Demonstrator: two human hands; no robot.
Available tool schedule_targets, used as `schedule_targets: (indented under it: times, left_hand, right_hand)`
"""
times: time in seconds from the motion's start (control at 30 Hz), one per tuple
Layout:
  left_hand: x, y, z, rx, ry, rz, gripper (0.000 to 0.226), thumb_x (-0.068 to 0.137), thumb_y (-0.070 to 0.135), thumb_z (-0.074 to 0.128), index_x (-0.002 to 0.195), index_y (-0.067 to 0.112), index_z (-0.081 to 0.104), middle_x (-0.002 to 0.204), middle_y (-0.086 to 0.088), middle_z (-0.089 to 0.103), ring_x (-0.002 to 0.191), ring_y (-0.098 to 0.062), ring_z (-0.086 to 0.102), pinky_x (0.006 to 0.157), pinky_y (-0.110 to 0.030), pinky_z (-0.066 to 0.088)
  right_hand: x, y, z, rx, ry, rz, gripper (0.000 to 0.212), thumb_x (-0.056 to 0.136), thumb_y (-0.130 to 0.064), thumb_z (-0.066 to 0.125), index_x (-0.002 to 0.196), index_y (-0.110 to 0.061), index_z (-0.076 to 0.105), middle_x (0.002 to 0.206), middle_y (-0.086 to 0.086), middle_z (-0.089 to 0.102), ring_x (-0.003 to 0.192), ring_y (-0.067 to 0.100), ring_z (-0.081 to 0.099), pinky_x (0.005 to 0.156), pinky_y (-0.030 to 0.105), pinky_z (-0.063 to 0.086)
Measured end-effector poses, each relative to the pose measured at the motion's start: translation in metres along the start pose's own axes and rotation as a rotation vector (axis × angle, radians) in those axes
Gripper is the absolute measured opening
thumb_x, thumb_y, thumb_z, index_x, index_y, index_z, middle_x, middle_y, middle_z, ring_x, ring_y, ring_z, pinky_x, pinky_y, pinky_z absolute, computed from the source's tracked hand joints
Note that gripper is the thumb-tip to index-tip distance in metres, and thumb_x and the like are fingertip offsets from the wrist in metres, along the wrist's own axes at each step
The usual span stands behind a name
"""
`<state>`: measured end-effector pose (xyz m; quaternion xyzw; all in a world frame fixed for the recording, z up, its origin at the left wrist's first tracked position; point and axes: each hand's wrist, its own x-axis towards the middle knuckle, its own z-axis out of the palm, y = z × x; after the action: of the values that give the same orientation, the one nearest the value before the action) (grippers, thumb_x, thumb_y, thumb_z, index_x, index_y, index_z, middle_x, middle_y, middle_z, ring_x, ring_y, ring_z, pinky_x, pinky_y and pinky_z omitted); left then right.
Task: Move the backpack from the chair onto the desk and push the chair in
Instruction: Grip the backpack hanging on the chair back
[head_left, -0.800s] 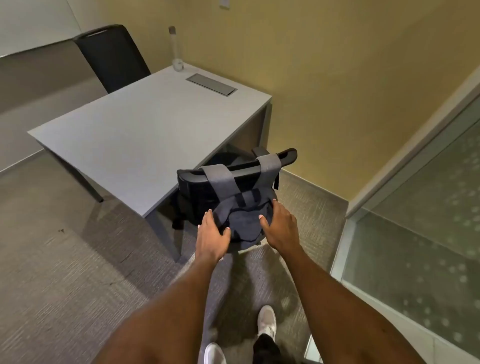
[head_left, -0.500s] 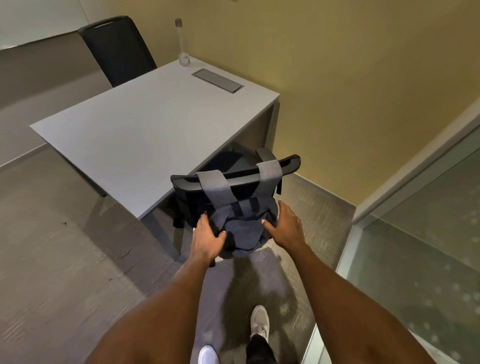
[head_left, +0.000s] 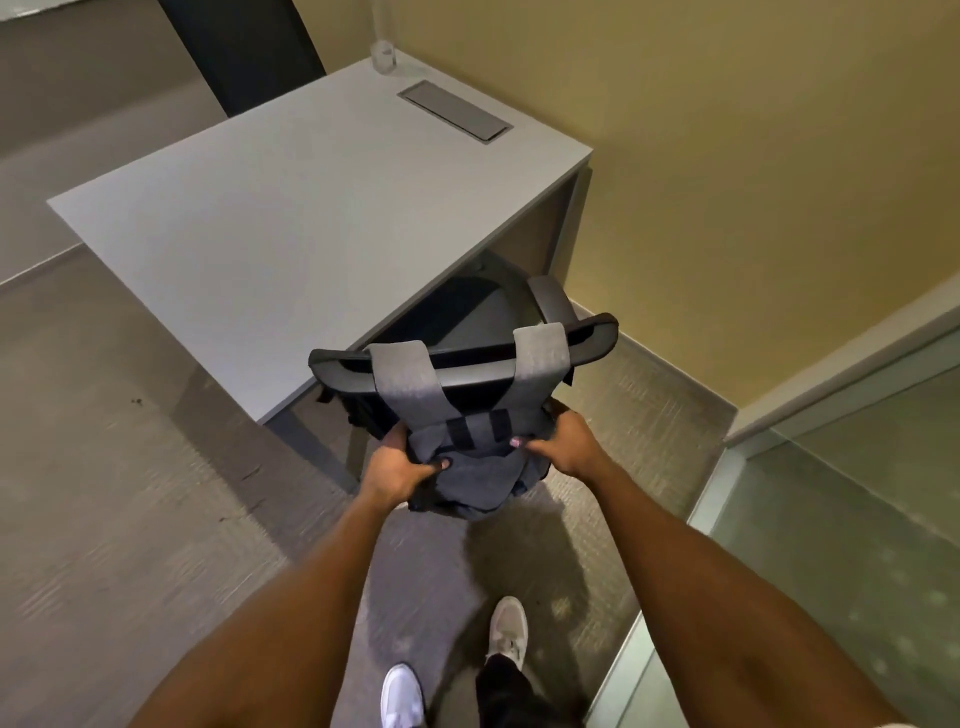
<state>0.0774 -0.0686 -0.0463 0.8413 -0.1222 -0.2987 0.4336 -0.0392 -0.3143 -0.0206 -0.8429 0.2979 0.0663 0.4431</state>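
Left hand (head_left: 397, 467): gripping the backpack's (head_left: 470, 467) left side, fingers curling into the fabric.
Right hand (head_left: 563, 444): clutching its right side.
Backpack: hanging behind the chair (head_left: 467, 371) back, straps looping over it.
Bench (head_left: 291, 228): standing beyond the chair.

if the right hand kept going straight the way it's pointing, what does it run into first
The right hand points left across the backpack it grips, so it would likely meet the left hand first; depth is hard to judge.
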Motion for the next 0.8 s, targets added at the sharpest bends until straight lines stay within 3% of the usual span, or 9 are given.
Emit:
schedule_targets:
  times: [0.13, 0.23, 0.4, 0.53, 0.63, 0.73, 0.8]
  left_hand:
    - [0.012, 0.001, 0.003, -0.049, 0.003, -0.012, 0.069, 0.081, 0.011, 0.090, 0.141, -0.001, 0.058, 0.142, -0.020, 0.067, 0.132, -0.037, 0.064, 0.115, -0.055, 0.051]
    - [0.016, 0.000, 0.002, -0.011, 0.030, -0.017, 0.059, 0.084, 0.015, 0.089, 0.135, -0.002, 0.063, 0.136, -0.021, 0.071, 0.126, -0.038, 0.068, 0.112, -0.053, 0.053]
    - [0.021, -0.004, -0.003, 0.104, 0.045, -0.025, 0.042, 0.088, 0.022, 0.085, 0.121, -0.002, 0.072, 0.125, -0.022, 0.077, 0.115, -0.038, 0.074, 0.097, -0.036, 0.057]
    - [0.021, -0.004, -0.008, 0.157, 0.031, 0.019, 0.027, 0.091, 0.027, 0.082, 0.102, 0.003, 0.077, 0.105, -0.014, 0.080, 0.094, -0.029, 0.078, 0.087, -0.045, 0.063]
    - [0.016, -0.008, -0.010, 0.170, 0.036, 0.036, 0.017, 0.094, 0.025, 0.078, 0.085, 0.010, 0.072, 0.089, -0.006, 0.078, 0.076, -0.017, 0.074, 0.073, -0.043, 0.061]
    - [0.010, -0.010, -0.011, 0.174, 0.074, 0.021, 0.021, 0.095, 0.018, 0.077, 0.091, -0.002, 0.075, 0.093, -0.017, 0.081, 0.081, -0.027, 0.077, 0.071, -0.044, 0.063]
    - [0.006, -0.012, -0.011, 0.181, 0.111, 0.033, 0.023, 0.094, 0.013, 0.078, 0.084, -0.008, 0.075, 0.084, -0.022, 0.079, 0.073, -0.030, 0.075, 0.066, -0.052, 0.061]
  right_hand:
    - [0.015, 0.004, 0.002, 0.026, -0.039, 0.004, 0.074, 0.086, -0.022, 0.088, 0.147, 0.003, 0.053, 0.143, 0.026, 0.064, 0.131, 0.042, 0.063, 0.109, 0.053, 0.051]
    - [0.022, 0.006, 0.006, 0.081, -0.002, 0.039, 0.060, 0.088, -0.014, 0.086, 0.139, 0.005, 0.061, 0.142, 0.024, 0.066, 0.131, 0.039, 0.063, 0.110, 0.051, 0.051]
    - [0.026, 0.011, 0.009, -0.060, 0.051, 0.065, 0.031, 0.093, -0.009, 0.077, 0.120, 0.004, 0.072, 0.122, 0.025, 0.075, 0.112, 0.040, 0.072, 0.085, 0.036, 0.055]
    - [0.026, 0.010, 0.012, -0.128, 0.072, 0.081, 0.025, 0.094, -0.002, 0.068, 0.118, 0.001, 0.074, 0.117, 0.021, 0.078, 0.106, 0.038, 0.073, 0.074, 0.027, 0.039]
    - [0.025, 0.010, 0.011, -0.135, 0.093, 0.062, 0.019, 0.092, 0.000, 0.068, 0.110, 0.002, 0.075, 0.107, 0.017, 0.079, 0.099, 0.035, 0.073, 0.072, 0.028, 0.039]
    - [0.020, 0.012, 0.010, -0.117, 0.123, 0.032, 0.008, 0.092, -0.004, 0.073, 0.097, 0.002, 0.074, 0.087, 0.010, 0.071, 0.086, 0.023, 0.067, 0.069, 0.035, 0.044]
    - [0.015, 0.013, 0.006, -0.114, 0.140, 0.029, 0.014, 0.091, -0.009, 0.076, 0.086, 0.003, 0.070, 0.078, 0.007, 0.062, 0.077, 0.019, 0.058, 0.067, 0.046, 0.050]
